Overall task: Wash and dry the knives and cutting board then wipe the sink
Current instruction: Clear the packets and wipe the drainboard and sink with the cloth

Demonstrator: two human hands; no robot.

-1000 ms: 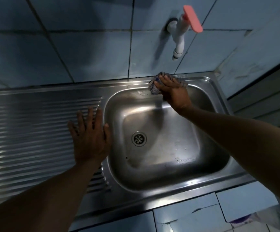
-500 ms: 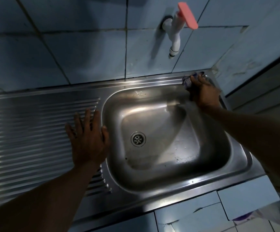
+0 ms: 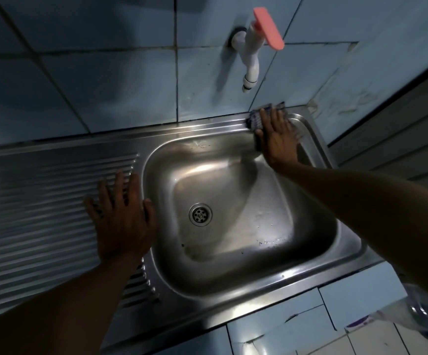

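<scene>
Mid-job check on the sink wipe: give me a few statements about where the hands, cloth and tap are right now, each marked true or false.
1. The right hand presses a cloth on the sink's back rim. True.
2. The left hand holds a knife. False: it lies flat and empty on the ribbed drainboard.
3. Water runs from the tap. False: no stream shows.
4. The drain is uncovered. True.
5. A cutting board lies in the basin. False: the basin holds none.
</scene>
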